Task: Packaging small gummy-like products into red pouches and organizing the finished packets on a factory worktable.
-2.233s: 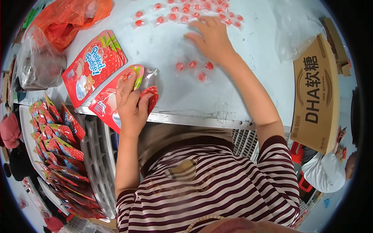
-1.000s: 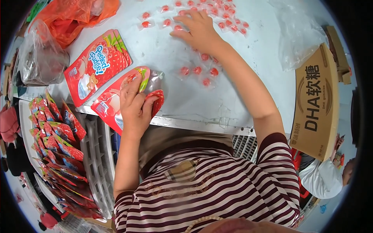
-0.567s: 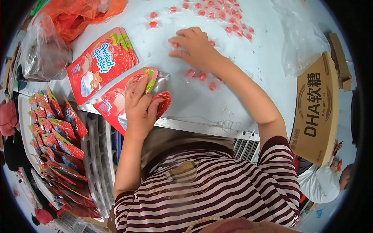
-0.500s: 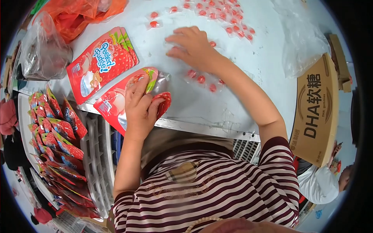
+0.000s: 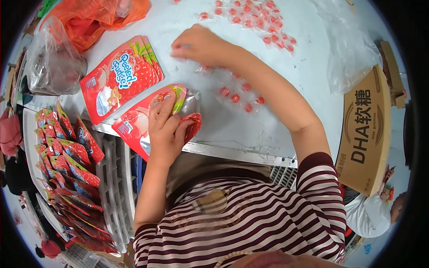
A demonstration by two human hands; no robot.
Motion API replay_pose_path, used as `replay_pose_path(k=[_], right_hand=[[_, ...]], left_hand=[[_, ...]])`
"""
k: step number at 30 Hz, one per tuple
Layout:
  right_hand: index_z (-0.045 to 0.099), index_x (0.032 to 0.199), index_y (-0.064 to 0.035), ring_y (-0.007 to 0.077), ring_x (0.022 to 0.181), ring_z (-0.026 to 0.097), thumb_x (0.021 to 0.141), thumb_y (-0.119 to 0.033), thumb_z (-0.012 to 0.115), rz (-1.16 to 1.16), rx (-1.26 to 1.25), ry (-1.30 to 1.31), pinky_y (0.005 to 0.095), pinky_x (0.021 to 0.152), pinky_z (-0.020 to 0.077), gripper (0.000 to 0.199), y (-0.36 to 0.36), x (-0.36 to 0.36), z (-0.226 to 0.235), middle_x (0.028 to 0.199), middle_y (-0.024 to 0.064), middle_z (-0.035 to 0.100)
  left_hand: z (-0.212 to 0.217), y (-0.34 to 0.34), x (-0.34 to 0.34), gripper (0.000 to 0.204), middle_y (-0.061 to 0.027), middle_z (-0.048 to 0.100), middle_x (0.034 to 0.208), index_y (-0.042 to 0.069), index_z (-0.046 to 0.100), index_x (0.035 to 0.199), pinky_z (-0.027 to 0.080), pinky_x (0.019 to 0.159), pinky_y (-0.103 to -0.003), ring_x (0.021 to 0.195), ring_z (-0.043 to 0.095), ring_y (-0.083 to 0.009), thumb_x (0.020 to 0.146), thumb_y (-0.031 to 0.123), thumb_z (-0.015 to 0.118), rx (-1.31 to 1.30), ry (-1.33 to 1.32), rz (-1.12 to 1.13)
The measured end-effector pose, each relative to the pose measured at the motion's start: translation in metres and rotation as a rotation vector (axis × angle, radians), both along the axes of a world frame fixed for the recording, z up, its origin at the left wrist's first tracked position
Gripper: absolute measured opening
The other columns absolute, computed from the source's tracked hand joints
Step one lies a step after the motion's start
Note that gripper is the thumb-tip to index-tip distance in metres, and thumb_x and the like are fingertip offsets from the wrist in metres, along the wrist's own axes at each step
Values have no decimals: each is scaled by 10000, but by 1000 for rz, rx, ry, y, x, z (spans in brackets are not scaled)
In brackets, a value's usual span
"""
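The left hand [image 5: 166,134] has its fingers grasping a red pouch [image 5: 136,118] at the mouth, thumb on one side and the rest on the other, so the silvery lining shows. The pouch rests at the near edge of the desk [image 5: 295,96], one corner jutting past it. Beyond the pouch's mouth, well apart from it, the right hand [image 5: 199,46] hovers with its fingers bent inward; their tips are blurred, and I cannot tell whether they hold anything.

To the right of the pouch lies a small group of wrapped red candies [image 5: 235,98], partly under the right forearm. A larger spread of sweets [image 5: 248,20] lies farther beyond the pouch, also rightward. Just beyond the pouch on its left is a stack of flat pouches [image 5: 105,87], with an orange bag [image 5: 89,29] farther off. Left of the pouch and nearer the person, plump packets [image 5: 71,167] fill a white crate [image 5: 110,174]. Far right of the pouch stands a carton [image 5: 364,138].
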State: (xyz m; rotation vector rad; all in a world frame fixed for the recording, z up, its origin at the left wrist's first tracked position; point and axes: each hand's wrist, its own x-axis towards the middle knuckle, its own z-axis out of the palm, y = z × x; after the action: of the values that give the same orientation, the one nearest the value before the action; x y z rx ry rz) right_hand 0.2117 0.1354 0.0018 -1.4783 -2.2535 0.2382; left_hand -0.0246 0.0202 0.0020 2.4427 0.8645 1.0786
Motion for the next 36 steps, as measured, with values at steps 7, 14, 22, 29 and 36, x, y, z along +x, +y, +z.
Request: replay_pose_path(k=[7,14,22,29,36], right_hand=[[601,1118,-162,334,1077,483,841,-394,548,-590,196,-305,469,947,338,366,16,37,0,1155,129,559],[632,1031,-113,265,975,526,860,-385,530,-344,238,-393,485,856,355,337,-12,23,1,984,106,595],[557,1138,-90,317,965,532,887,-374,497,-389,253,34,426,836,430,383,25,54,22,1082,139,570],[474,1247,-79,397,1109,438,855,-450,495,-451,-4,-53,490,928,373,540,92,32,21,1219,206,489],[499,1224,-96,345,1142,430,862,-445,482,-364,-149,-323,519,918,366,503,100,11,38,1202,171,499]], left_hand=[[5,-2,4,221,-192,521,1241,-45,514,713,344,980,-485,1073,496,-385,642,27,711,-35,-9,-8],[4,-2,3,234,-172,515,1254,-32,516,702,378,926,-448,1022,499,-368,631,42,726,-40,-21,-3],[5,0,3,237,-153,505,1271,-28,520,681,372,914,-473,965,507,-341,610,50,733,-4,-7,-12],[4,0,2,228,-155,497,1280,-23,528,676,374,907,-471,979,504,-342,597,48,730,-26,17,2],[1,-4,1,211,-182,506,1255,-21,539,679,379,922,-472,993,507,-349,592,44,720,-92,-4,-21]])
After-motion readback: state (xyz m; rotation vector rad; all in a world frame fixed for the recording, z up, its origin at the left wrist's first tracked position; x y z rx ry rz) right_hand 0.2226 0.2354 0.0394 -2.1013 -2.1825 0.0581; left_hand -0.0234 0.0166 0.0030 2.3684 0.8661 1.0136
